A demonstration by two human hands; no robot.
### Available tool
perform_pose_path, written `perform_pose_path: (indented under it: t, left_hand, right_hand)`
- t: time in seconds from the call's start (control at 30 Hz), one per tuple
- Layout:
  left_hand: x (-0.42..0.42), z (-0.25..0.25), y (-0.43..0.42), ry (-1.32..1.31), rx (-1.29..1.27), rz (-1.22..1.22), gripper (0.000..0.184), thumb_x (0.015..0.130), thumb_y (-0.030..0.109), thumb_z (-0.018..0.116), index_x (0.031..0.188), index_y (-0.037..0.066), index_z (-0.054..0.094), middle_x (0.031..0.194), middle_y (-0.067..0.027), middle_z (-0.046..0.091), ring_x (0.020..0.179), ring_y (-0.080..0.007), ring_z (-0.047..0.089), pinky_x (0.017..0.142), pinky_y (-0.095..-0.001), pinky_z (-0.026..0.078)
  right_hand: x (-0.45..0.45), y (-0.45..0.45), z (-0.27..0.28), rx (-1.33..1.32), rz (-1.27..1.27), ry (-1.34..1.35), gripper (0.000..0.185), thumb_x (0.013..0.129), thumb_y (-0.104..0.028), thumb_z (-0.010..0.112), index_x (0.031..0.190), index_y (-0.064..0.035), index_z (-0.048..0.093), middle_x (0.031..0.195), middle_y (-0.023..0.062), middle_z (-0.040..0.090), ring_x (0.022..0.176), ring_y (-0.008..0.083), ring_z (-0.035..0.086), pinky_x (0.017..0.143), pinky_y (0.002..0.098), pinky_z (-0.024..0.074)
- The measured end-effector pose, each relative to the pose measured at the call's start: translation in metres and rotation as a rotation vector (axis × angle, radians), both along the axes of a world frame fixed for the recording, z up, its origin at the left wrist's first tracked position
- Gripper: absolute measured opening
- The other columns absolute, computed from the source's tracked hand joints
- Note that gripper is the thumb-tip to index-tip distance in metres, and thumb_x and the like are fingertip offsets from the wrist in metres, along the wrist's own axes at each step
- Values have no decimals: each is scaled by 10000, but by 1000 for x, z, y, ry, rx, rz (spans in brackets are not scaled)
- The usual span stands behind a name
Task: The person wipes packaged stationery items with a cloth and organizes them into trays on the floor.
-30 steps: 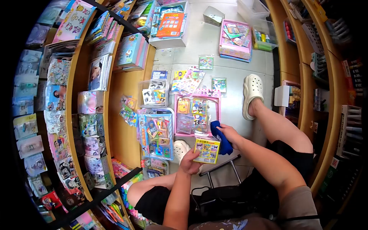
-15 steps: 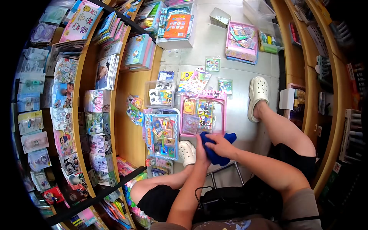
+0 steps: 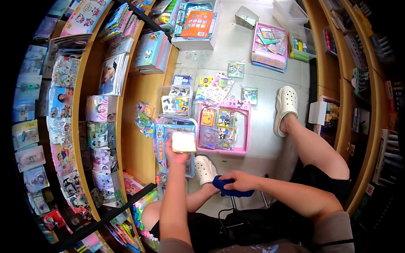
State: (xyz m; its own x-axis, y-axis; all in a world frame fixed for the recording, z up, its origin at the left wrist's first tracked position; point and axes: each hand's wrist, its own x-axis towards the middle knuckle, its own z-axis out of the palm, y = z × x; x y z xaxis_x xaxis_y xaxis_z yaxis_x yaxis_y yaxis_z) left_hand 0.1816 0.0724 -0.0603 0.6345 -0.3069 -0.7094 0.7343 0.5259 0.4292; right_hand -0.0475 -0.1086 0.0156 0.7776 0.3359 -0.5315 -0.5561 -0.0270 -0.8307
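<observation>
My left hand holds a small flat packet by its lower left side, its face washed out by glare. Beneath it lies a blue-framed clear case with small packets inside. My right hand is closed on a dark blue cloth, low over the floor beside my left shoe. Between the hands and farther off, a pink tray holds colourful packets. Behind it are loose sticker sheets and a clear box of cards.
Shelves with packaged goods line the left, and a wooden shelf stands at right. Farther off are a white box of booklets, a pink box and clear bins. My shoes rest on the floor.
The hands, together on the blue cloth half a second ago, have parted. My left hand has moved left with the packet; my right hand has moved down with the cloth.
</observation>
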Motion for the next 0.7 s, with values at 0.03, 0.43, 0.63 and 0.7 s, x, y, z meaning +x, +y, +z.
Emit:
perform_pose_path:
  t: [0.03, 0.43, 0.63, 0.7]
  left_hand:
    - [16, 14, -2, 0, 58, 57, 358, 813, 282, 482, 1072, 41, 537, 1174, -190, 518, 1085, -407, 476, 944, -596, 336]
    - [109, -96, 67, -423, 1135, -46, 269, 864, 251, 501, 918, -12, 523, 818, -91, 549, 737, -195, 524, 683, -331, 443]
    - [-32, -111, -92, -1089, 1064, -863, 291, 766, 138, 613, 990, 11, 477, 996, -154, 488, 935, -282, 496, 831, -367, 408]
    - [-58, -123, -126, -1163, 1163, -1043, 451, 724, 173, 672, 1053, -4, 418, 1140, -202, 413, 1090, -349, 407, 932, -414, 345]
  right_hand:
    - [-2, 1, -4, -13, -2, 19, 446, 793, -236, 609, 1212, -105, 526, 1045, 171, 606, 933, 274, 583, 835, 331, 432]
    - [3, -3, -12, -33, -66, 162, 420, 810, -204, 603, 1202, -75, 526, 1126, 166, 577, 1020, 278, 556, 893, 313, 403]
    - [2, 3, -12, -84, -78, 240, 409, 799, -258, 626, 1178, -121, 555, 1027, 175, 571, 967, 307, 538, 882, 334, 405]
    - [-5, 8, -20, -77, -88, 264, 422, 800, -300, 624, 1195, -171, 548, 988, 169, 539, 955, 315, 522, 877, 345, 406]
